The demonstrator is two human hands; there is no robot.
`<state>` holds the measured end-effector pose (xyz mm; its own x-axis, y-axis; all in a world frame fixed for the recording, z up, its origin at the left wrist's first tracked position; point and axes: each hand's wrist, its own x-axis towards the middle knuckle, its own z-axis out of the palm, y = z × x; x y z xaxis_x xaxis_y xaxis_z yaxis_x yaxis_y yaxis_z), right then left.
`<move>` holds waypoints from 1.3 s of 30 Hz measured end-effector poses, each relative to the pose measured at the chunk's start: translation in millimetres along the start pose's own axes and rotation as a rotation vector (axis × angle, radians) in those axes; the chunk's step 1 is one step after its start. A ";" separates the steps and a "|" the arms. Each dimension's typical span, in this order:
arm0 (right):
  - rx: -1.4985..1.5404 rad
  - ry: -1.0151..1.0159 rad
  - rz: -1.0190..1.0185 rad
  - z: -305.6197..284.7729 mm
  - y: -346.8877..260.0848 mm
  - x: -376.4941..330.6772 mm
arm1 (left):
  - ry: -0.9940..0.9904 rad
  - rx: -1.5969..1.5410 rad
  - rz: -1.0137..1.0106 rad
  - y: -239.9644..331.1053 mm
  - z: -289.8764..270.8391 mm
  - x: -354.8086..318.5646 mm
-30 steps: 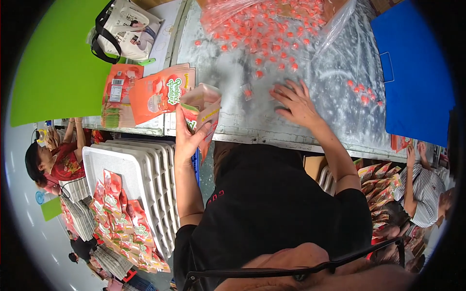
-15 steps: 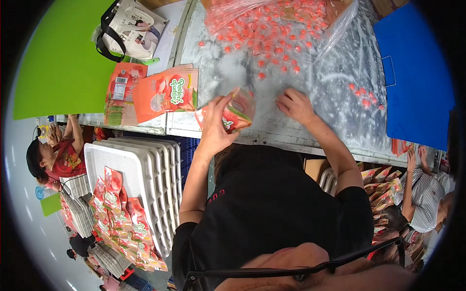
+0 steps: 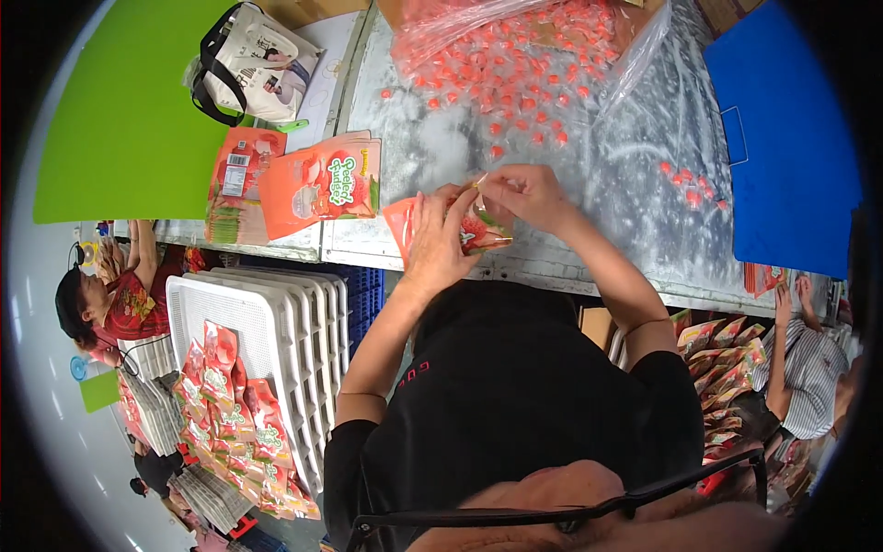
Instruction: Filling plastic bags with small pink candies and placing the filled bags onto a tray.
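My left hand (image 3: 438, 237) is closed round a red and green candy pouch (image 3: 480, 230) at the table's near edge. The pouch lies tilted, its top toward the right. My right hand (image 3: 526, 195) pinches at the upper edge of the same pouch, thumb and fingers pressed together. Whether a candy is between those fingers is too small to tell. Beyond the hands, a heap of small red wrapped candies (image 3: 515, 92) spreads from a clear plastic bag (image 3: 635, 69). Left of my left hand lies a stack of flat pouches (image 3: 317, 189).
More flat pouches (image 3: 244, 175) and a white tote bag (image 3: 262, 69) lie at the left. Stacked white trays (image 3: 303, 294) with filled pouches (image 3: 225, 405) stand below. A few candies (image 3: 690, 189) lie beside the blue panel (image 3: 782, 138). People work at both sides.
My right hand has moved left from the bare tabletop to the pouch's upper edge. My left hand has shifted slightly right with the pouch, whose mouth was gaping before.
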<state>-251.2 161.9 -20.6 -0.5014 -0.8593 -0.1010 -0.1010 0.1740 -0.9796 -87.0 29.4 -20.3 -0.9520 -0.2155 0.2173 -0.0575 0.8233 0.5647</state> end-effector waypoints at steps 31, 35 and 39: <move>-1.119 0.526 -0.312 11.2 104.9 79.6 | 0.589 -0.399 -0.380 -28.6 -18.6 -33.0; -1.072 0.354 -0.213 15.5 92.8 38.9 | 0.580 -0.382 -0.403 -34.6 -17.9 -35.4; -0.711 0.423 -0.321 -7.8 110.8 14.6 | 0.560 -0.404 -0.400 -34.5 -18.7 -34.9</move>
<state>-276.5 172.3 -129.3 -0.6187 -0.6926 0.3708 -0.7308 0.3342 -0.5952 -46.2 -1.4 -32.5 -0.5835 -0.7745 0.2445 -0.1477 0.3972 0.9058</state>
